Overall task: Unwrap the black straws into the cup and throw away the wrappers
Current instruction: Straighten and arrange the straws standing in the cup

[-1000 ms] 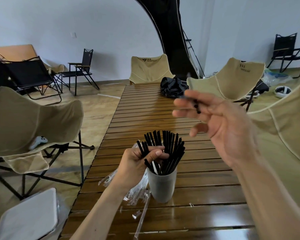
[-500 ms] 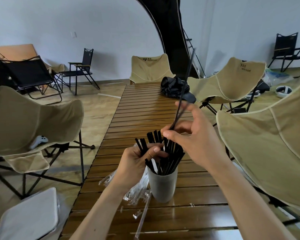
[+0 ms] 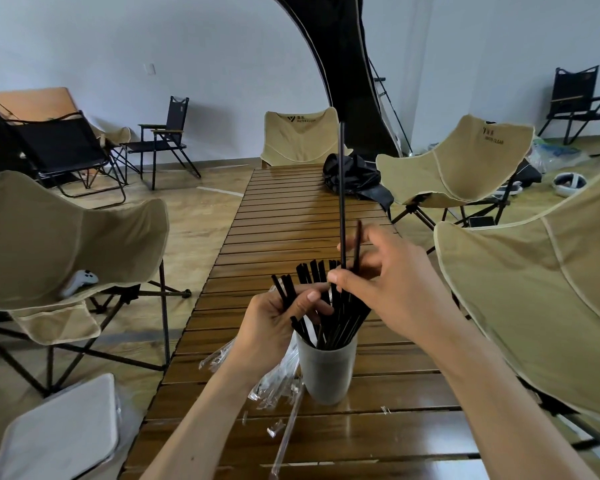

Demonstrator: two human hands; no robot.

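A slatted wooden table point(image 3: 281, 220) is stretching away beyond the grip, with a crumpled black bag point(image 3: 355, 180) lying on its far end. Tan folding chairs are standing around it: one point(image 3: 297, 138) past the far end, two point(image 3: 458, 161) point(image 3: 548, 289) to the right of the grip, and one point(image 3: 66, 244) to its left with a white game controller point(image 3: 80, 280) resting in the seat. Black folding chairs point(image 3: 163, 140) are sitting far off by the white wall point(image 3: 205, 46), and a white headset point(image 3: 568, 183) is lying on the floor at the far right.

Black straws point(image 3: 340, 306) in grey cup point(image 3: 324, 372), clear wrappers point(image 3: 278, 379), brown slatted table point(image 3: 291, 216), tan chairs point(image 3: 454, 161).
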